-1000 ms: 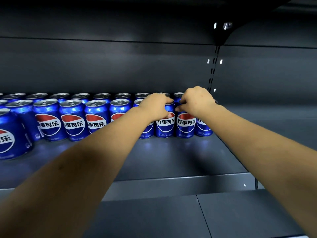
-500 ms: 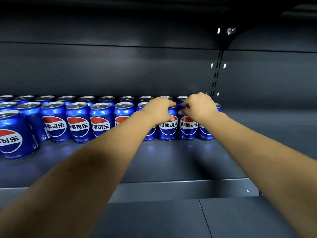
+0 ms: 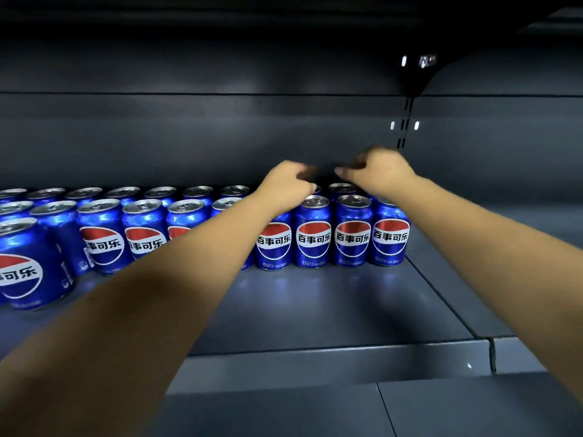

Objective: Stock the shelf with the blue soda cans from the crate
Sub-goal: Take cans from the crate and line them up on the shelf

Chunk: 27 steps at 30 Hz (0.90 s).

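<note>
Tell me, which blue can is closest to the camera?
The blue can at the far left. It looks biggest and stands alone in front of the two rows, partly cut off by the picture's edge.

The glossy blue metal soda cans (image 3: 313,235) below the two hands shine, with bare brushed-silver metal lids (image 3: 316,201). The dark grey painted-metal shelf (image 3: 315,313) under them looks smooth, satin, faintly reflective.

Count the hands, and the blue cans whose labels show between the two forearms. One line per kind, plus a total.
Blue cans: 4
Hands: 2, left hand and right hand
Total: 6
</note>
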{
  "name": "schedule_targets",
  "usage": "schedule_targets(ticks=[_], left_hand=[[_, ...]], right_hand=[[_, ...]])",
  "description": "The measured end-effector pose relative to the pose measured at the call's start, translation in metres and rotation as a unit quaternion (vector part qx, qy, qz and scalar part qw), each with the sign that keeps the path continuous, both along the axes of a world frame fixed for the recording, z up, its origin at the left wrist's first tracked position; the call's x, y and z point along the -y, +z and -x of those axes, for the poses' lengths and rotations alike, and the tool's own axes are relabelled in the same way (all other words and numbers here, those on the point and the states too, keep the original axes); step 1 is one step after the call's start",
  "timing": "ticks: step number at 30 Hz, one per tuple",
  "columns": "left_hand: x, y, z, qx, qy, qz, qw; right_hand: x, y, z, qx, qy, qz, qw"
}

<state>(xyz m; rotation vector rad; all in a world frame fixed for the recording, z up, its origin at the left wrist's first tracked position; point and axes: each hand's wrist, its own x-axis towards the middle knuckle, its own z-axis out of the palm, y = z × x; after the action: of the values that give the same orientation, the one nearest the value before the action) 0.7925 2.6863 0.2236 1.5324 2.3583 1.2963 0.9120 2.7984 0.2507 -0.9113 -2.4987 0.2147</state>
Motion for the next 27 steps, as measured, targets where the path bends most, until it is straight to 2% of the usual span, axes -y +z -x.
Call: schedule_targets(ticks=[7,15,24,27], left_hand=[[-0.007,0.005,0.025,-0.084,0.057,0.094,0.990],[-0.025,0.001,0.037,-0.041,0.013,0.142,0.989],[-0.031,-0.004,0.042,-0.050,0.038,0.125,0.990],[-0.029,-0.003,0.042,-0.019,0.029,0.123,0.992]], right_hand=[[-0.021,0.017,0.035,0.068,0.025,0.009,0.997],[-0.035,0.003,0.050,0.150,0.041,0.050,0.987],[-0.047,-0.013,0.054,0.104,0.032,0.071,0.992],[-0.046,-0.014,0.051,0.100,0.042,0.078,0.991]])
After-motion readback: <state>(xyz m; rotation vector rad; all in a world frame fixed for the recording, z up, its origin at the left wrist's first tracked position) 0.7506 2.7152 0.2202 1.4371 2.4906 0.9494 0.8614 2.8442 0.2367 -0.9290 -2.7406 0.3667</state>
